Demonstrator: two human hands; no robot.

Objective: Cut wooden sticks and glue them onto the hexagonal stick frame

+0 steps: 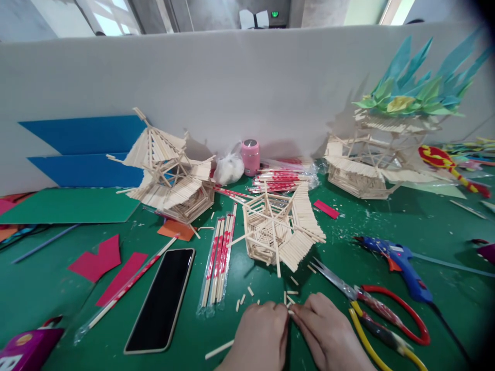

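Low in the head view, my left hand [258, 332] and my right hand [327, 330] meet with fingers closed. Between their fingertips a short piece of wooden stick [290, 312] shows; most of it is hidden. A longer stick [218, 350] pokes out to the left of my left hand; whether it is held I cannot tell. Just beyond my hands lie several cut stick bits [250, 291]. Further back stands a six-sided frame of stacked sticks [266, 226], with slatted panels on its right side.
Scissors [340, 286], yellow-handled pliers [381, 330] and a blue glue gun [402, 263] lie right. A phone [160, 301] and bagged chopsticks [218, 260] lie left. Two stick pavilions [170, 175] [363, 165] and a pink cup [250, 157] stand behind, before a white partition [232, 87].
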